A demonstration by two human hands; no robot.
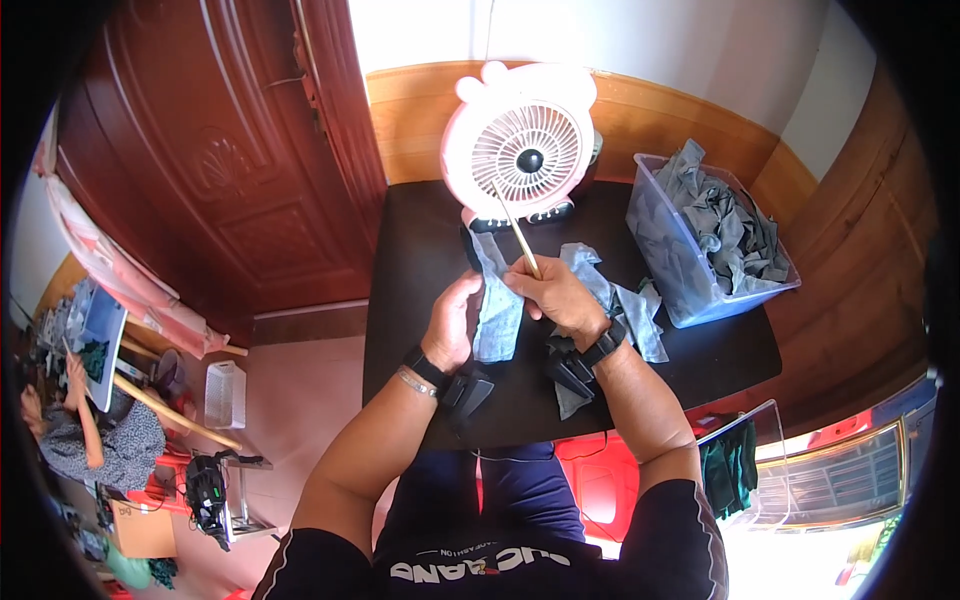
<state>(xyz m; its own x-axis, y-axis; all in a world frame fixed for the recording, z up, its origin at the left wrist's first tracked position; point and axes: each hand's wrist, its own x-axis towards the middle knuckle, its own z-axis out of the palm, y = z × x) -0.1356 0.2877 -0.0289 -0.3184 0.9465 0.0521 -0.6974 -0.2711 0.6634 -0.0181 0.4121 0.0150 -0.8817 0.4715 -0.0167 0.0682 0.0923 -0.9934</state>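
Note:
My right hand (543,290) is closed on a slender pale wooden stick (521,235) slanting up toward the fan, its fingers over a light grey-blue cloth piece (497,330) with a dark edge at its upper left. My left hand (450,315) is cupped at that cloth's left side, fingertips touching or very near it, not gripped round anything visible. More crumpled grey-blue cloth (632,315) lies right of my hands, partly under the right wrist. A pink fan (529,150) with a white grille stands at the table's back.
A translucent bin (670,280) of grey cloth fills the right of the dark table (410,230). A brown door (215,150) is at left. Another person (95,430) works at a side table at far left. A white basket (225,395) and red stool (600,480) are on the floor.

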